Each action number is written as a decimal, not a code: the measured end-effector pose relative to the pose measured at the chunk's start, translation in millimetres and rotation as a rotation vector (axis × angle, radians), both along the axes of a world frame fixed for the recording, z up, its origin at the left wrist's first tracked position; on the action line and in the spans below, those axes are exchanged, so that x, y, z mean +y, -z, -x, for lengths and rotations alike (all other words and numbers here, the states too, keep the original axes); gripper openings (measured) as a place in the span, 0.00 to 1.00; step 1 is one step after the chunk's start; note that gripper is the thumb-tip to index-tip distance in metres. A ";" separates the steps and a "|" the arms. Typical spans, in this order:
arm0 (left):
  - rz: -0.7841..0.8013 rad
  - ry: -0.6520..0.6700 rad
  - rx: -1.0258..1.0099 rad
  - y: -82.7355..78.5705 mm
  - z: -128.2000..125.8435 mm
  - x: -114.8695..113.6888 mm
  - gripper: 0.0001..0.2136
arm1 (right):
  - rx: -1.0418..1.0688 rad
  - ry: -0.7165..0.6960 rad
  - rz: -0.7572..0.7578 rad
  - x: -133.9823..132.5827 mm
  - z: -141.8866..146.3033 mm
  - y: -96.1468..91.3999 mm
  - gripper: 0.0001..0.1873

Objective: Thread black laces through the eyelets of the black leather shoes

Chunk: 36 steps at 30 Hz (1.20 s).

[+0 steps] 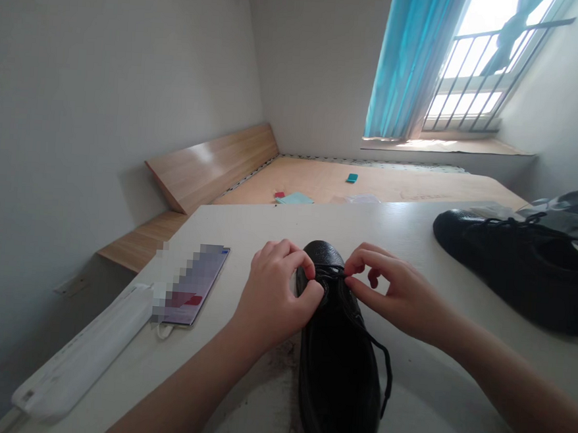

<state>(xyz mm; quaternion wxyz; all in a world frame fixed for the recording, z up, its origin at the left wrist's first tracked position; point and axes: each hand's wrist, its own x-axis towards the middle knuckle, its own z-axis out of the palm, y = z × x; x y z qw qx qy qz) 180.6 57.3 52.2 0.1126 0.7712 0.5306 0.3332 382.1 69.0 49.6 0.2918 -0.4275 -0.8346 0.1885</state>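
Left hand (pixel 274 296) and right hand (pixel 392 291) curled inward from either side, fingertips pinching the lace (pixel 333 276) above a black leather shoe (pixel 332 371) between them

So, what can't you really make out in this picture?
Head view:
Lace on the black leather shoe, where the left hand and right hand pinch: hidden by fingers.
Its heel: cut off by the bottom edge.
The phone's screen: blurred by mosaic.
Second black shoe: cut off by the right edge.
Teal item on the far platform: too small to identify.
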 end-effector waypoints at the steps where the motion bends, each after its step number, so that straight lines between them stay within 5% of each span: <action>1: 0.001 0.011 0.001 0.1 0.1 0.4 0.02 | -0.010 -0.002 -0.044 0.0 0.7 0.3 0.02; 6: 0.017 0.109 0.020 0.4 1.7 1.2 0.05 | -0.163 0.022 -0.481 -5.6 5.6 1.4 0.05; 9: 0.011 0.157 0.035 0.9 2.4 0.2 0.06 | -0.189 0.066 -0.558 -9.3 7.6 2.4 0.06; 21: -0.029 0.129 -0.117 5.8 -0.1 0.6 0.07 | 0.316 0.016 0.179 -8.4 10.2 2.3 0.07; 28: 0.412 0.208 -0.855 0.6 0.3 4.1 0.06 | 0.767 0.062 0.698 -4.3 9.3 2.4 0.13; 32: 0.565 0.341 -1.094 -4.1 3.7 5.4 0.13 | 0.781 0.133 0.620 -3.7 12.4 2.7 0.09; 36: 0.503 0.363 -1.097 -4.4 6.1 5.0 0.24 | 0.703 0.132 0.448 -4.2 14.9 2.3 0.07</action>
